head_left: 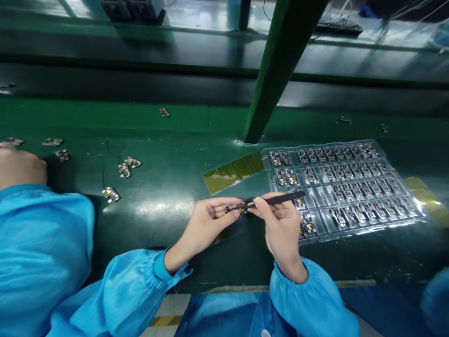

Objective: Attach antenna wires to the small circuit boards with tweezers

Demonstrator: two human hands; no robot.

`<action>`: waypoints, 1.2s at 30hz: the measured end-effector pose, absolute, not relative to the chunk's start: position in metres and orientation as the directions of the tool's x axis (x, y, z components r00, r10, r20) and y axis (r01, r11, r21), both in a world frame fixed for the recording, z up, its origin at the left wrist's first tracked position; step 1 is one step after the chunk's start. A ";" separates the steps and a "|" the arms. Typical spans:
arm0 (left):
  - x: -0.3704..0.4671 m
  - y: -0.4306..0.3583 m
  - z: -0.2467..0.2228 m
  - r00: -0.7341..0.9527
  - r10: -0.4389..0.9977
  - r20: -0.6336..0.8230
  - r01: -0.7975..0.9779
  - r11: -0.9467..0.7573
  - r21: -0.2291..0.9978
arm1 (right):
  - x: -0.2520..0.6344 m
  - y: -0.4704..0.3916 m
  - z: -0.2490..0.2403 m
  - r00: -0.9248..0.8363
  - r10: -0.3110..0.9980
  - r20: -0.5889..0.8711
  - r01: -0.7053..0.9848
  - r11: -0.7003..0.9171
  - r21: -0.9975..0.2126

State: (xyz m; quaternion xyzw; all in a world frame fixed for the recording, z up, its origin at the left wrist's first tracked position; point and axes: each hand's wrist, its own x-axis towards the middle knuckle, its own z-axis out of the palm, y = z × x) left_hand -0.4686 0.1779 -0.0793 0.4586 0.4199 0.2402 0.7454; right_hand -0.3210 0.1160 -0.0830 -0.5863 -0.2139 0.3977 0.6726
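Head view: one circuit board [241,209] appears mid-work, pinched by the left hand [205,221] at near centre, while the right hand's [283,230] fingers grasp a black tool [288,196] against it; the tray [317,197] at right is partly filled, and loose boards [111,194] lie left.

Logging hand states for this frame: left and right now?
Left hand: closed, holding small circuit board.
Right hand: closed, gripping black-handled tool.
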 end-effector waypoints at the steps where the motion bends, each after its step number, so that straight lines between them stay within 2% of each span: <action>1: -0.469 0.178 -0.079 0.533 0.743 -0.405 0.023 0.466 0.884 | -0.321 0.116 -0.083 0.597 0.783 -0.172 -0.273 -0.003 -0.962; 17: -0.468 0.179 -0.078 0.535 0.746 -0.397 0.009 0.465 0.885 | -0.323 0.116 -0.081 0.622 0.768 -0.155 -0.219 -0.020 -0.976; 22: -0.465 0.179 -0.080 0.504 0.790 -0.348 -0.024 0.416 0.909 | -0.327 0.114 -0.077 0.633 0.768 -0.101 -0.155 -0.003 -0.988; 26: -0.464 0.176 -0.083 0.443 0.845 -0.300 -0.036 0.351 0.936 | -0.334 0.109 -0.077 0.643 0.765 0.038 -0.006 0.054 -0.998; 30: -0.466 0.175 -0.081 0.417 0.864 -0.284 -0.048 0.333 0.942 | -0.338 0.103 -0.080 0.584 0.770 0.255 0.209 0.161 -0.965; 34: -0.467 0.176 -0.077 0.420 0.857 -0.298 -0.040 0.345 0.938 | -0.338 0.098 -0.081 0.382 0.736 0.558 0.473 0.363 -0.803; 36: -0.468 0.177 -0.077 0.421 0.858 -0.295 -0.041 0.343 0.938 | -0.337 0.097 -0.081 0.299 0.702 0.647 0.528 0.443 -0.725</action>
